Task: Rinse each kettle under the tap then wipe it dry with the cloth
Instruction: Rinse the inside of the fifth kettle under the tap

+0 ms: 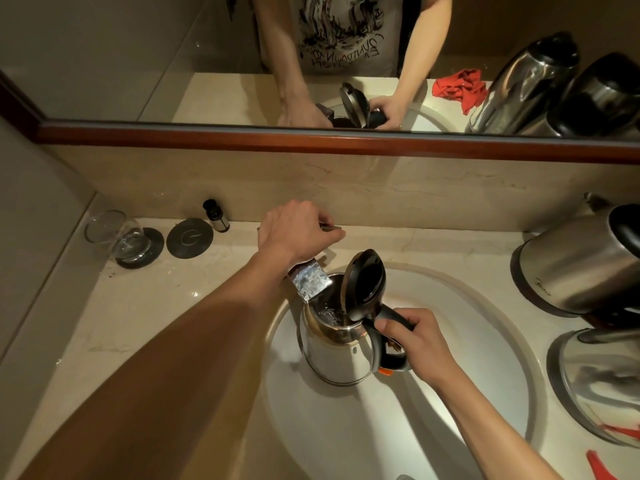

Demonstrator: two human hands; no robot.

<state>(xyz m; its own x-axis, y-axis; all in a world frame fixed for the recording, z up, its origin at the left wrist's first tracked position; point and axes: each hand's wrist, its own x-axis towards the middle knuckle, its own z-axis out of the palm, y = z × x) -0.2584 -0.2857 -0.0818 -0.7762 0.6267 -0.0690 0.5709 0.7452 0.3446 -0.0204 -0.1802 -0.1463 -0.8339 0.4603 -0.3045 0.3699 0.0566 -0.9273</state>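
Right hand closest in, fingers curled tight round the black handle of the steel kettle, holding it upright inside the white sink bowl. Kettle lid hinged open, standing up just above the grip, on its far side. Orange tab low on the handle, under the fist. Water visible inside the kettle mouth, just left of the grip.

Flat square tap spout sits over the kettle's open mouth, up-left of the grip, water running off its end into the kettle. Left hand further out past the spout, fingers folded down over the tap lever; lever end pokes out right of the knuckles. Left forearm crosses over the spout base.

Right of the grip, on the marble counter: two more steel kettles, one near at the sink edge, one further back and tilted. Red cloth scrap at the near right edge, partly cut off.

Far left of the grip: glass on a dark coaster, second round coaster beside it, small dark bottle at the backsplash. Mirror above reflects hands, kettles and cloth.
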